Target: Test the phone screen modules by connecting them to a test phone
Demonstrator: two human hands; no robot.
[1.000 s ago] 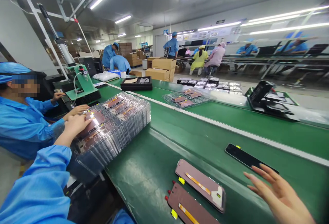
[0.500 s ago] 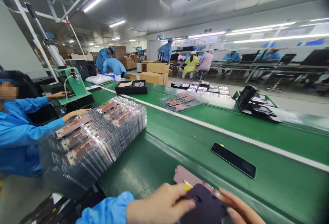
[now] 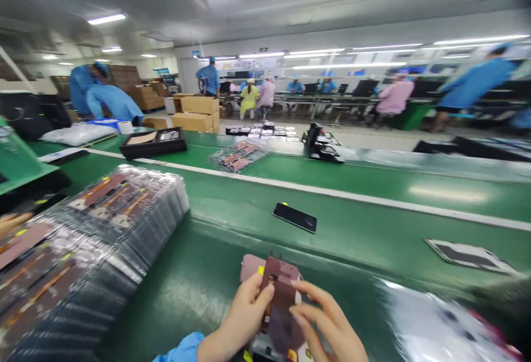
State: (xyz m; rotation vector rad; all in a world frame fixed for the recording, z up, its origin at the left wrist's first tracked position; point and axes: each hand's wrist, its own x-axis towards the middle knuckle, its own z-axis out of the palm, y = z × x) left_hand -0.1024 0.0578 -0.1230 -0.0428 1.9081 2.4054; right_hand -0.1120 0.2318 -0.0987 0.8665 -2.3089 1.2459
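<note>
Two hands at bottom centre grip one brown panel (image 3: 282, 306), held upright and tilted over the near edge of the green surface (image 3: 365, 223).

Far left, a stack of clear trays (image 3: 103, 223) loaded with brown panels sits on the surface, blurred towards the lower left corner. Someone else's fingertips (image 3: 10, 222) show at the left edge, beside the stack.

Upper left: black tray (image 3: 153, 143) on the far lane, with a clear tray of parts (image 3: 238, 157) to its right.

Left hand (image 3: 244, 317), blue sleeve, fingers closed on the panel's left edge, thumb on the face near a yellow tab. A second, pinkish panel (image 3: 251, 267) lies flat on the surface just behind the held one; can't tell if they touch.

Right hand (image 3: 332, 329) closed on the panel's right edge, fingers curled over the front.

Black phone screen (image 3: 295, 217) lies flat at mid frame, well apart from the hands.

Right side: flat grey-black sheet (image 3: 470, 254) on the surface. Lower right is a blurred clear bag (image 3: 435, 323); contents unreadable.

Background: people in blue, pink and yellow coats at far benches, plus cartons (image 3: 194, 113).
</note>
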